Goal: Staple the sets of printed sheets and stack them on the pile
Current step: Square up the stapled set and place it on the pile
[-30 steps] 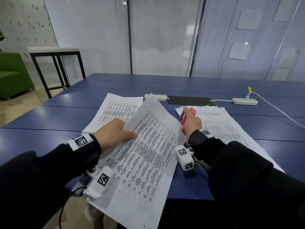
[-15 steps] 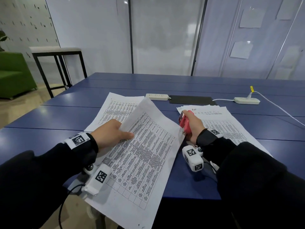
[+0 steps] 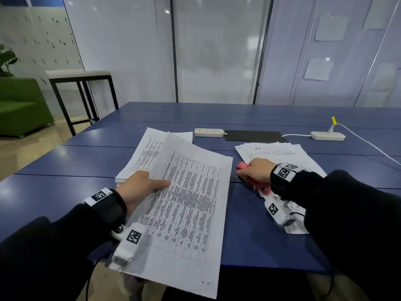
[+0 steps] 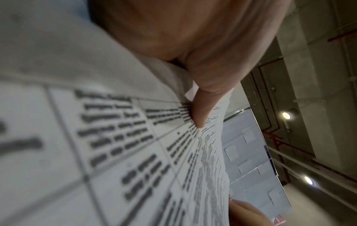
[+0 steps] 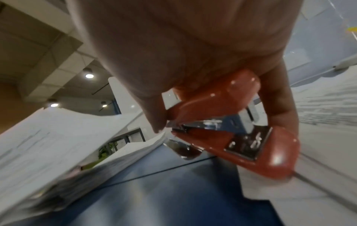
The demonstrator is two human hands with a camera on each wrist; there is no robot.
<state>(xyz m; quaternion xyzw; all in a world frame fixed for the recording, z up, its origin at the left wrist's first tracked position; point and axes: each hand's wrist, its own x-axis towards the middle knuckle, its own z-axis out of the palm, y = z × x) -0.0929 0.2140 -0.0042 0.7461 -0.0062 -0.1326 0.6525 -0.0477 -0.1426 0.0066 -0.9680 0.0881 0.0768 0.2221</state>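
Frosted glass walls back a blue table (image 3: 86, 161) carrying two power strips (image 3: 209, 132). Left hand (image 3: 138, 187) pinches a printed set (image 3: 191, 203); right hand (image 3: 258, 172) grasps a red stapler (image 3: 253, 181).

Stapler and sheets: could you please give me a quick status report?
Left hand holds the printed set, angled over the table edge. Right hand grips the red stapler, clear of the paper, low over the blue table. Nothing in the way.

No text is legible: the table print on the held sheets (image 3: 186, 205) is too blurred
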